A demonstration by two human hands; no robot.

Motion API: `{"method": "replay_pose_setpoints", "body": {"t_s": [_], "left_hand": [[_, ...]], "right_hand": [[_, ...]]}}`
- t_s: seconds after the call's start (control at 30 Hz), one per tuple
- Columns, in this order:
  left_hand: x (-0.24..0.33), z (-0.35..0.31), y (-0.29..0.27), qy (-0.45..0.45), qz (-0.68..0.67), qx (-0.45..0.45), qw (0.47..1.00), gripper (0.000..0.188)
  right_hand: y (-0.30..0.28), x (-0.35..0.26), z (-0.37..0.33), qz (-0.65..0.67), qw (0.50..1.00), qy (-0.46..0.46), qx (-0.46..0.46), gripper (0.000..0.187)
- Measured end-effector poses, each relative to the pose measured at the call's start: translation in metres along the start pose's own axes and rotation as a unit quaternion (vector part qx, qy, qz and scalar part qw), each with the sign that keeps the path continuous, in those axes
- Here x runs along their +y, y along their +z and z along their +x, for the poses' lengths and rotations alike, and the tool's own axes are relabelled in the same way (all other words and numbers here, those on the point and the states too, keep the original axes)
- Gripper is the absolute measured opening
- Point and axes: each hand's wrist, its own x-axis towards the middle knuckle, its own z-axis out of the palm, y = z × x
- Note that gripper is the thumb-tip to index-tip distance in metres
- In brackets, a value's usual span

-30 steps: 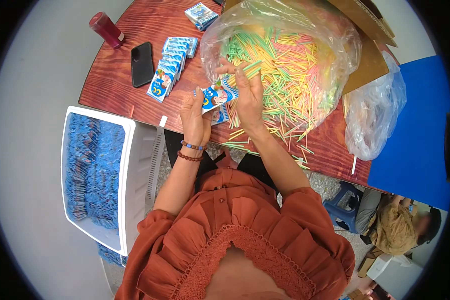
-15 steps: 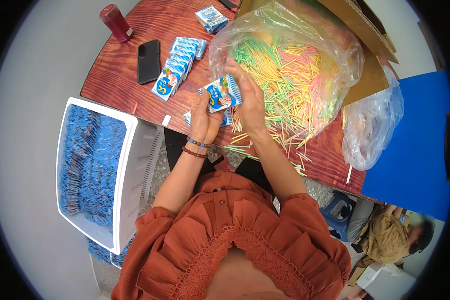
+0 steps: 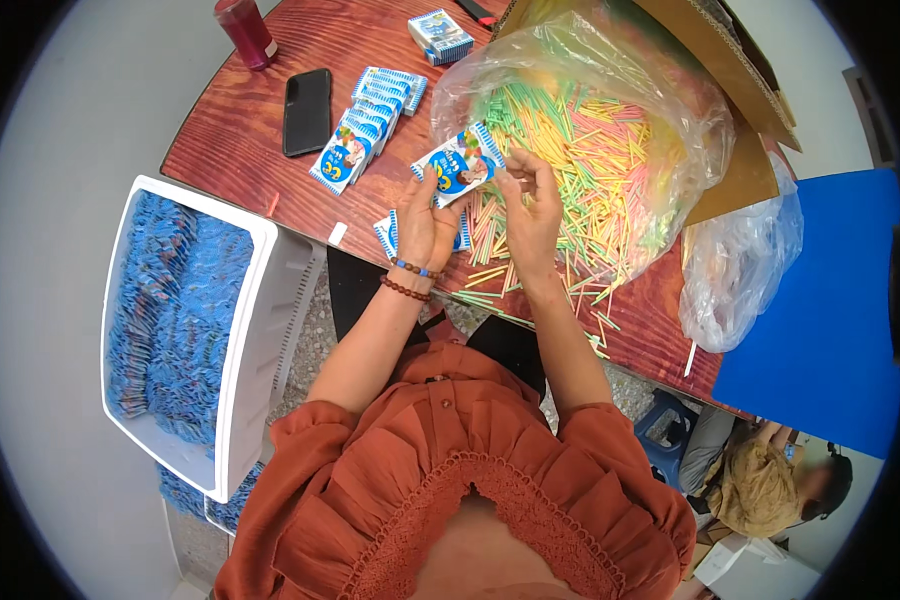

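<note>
My left hand (image 3: pixel 432 228) is closed round the lower left part of a small blue-and-white printed packet (image 3: pixel 460 165), its thumb lying on the front. At the packet's right edge, the bent fingers and thumb of my right hand (image 3: pixel 533 208) meet its corner. Beneath my left hand, another blue-and-white packet (image 3: pixel 383 233) lies partly hidden on the table. An overlapping row of similar packets (image 3: pixel 355 140) is laid out to the left. Just beyond my right hand, thin pastel sticks (image 3: pixel 580 180) in green, yellow and pink spill from a clear plastic bag (image 3: pixel 705 130).
On the red wood-grain table (image 3: pixel 240 140) are a black phone (image 3: pixel 307 112), a red bottle (image 3: pixel 245 33) and a small packet stack (image 3: pixel 440 38). A cardboard box (image 3: pixel 735 180) backs the bag. Left stands a white crate (image 3: pixel 260 300) of blue packets. Another person (image 3: pixel 760 485) sits lower right.
My right hand has gone from stretched-out fingers behind the packet to bent fingers at its right edge. The packet has tilted and sits slightly farther away in my left hand.
</note>
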Motion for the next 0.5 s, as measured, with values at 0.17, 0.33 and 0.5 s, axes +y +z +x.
{"method": "replay_pose_setpoints", "body": {"t_s": [0.17,0.33,0.5], "left_hand": [[-0.003,-0.006,0.008,0.033,-0.015,-0.013,0.999,0.019],[-0.014,-0.007,0.002,0.079,0.028,-0.001,0.996,0.014],[-0.011,-0.010,0.000,0.139,0.062,0.003,0.988,0.013]], "right_hand": [[0.010,-0.017,-0.001,-0.220,0.968,-0.117,-0.027,0.014],[0.034,-0.017,0.005,-0.306,0.943,0.019,-0.128,0.026],[0.045,-0.009,0.006,-0.224,0.961,0.114,-0.119,0.026]]}}
